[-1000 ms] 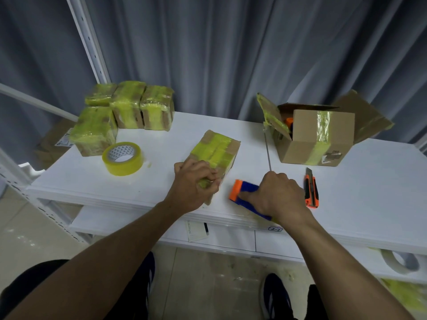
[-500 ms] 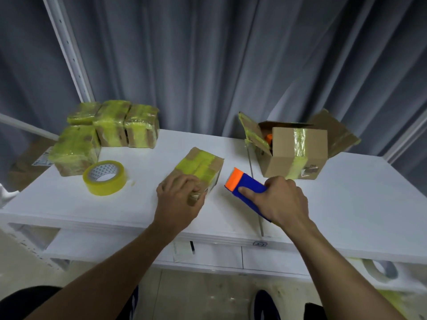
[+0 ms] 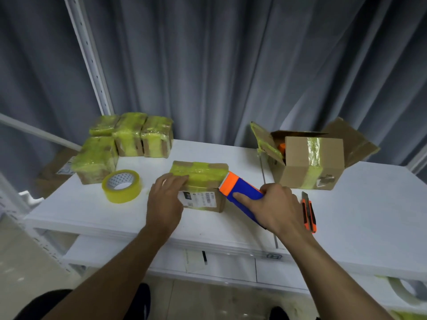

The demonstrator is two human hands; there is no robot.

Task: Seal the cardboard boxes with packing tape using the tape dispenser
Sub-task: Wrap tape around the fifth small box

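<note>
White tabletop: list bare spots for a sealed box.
Free: right end, past the utility knife and in front of the open cardboard box; the front-left strip below the tape roll. Crowded: back-left taped boxes; centre, around the tape dispenser.

Dim, cool, diffuse light from above. The white flat tabletop (image 3: pixel 369 204) is the brightest area, with faint soft shadows on it. Mild glare on the yellow-taped cardboard box (image 3: pixel 201 179). The blue-and-orange plastic tape dispenser (image 3: pixel 245 187) is sharp and saturated. The grey pleated curtain (image 3: pixel 208 65) is murky. Wide-angle bending tilts the white perforated metal upright (image 3: pixel 92 58). Corners are soft.
</note>
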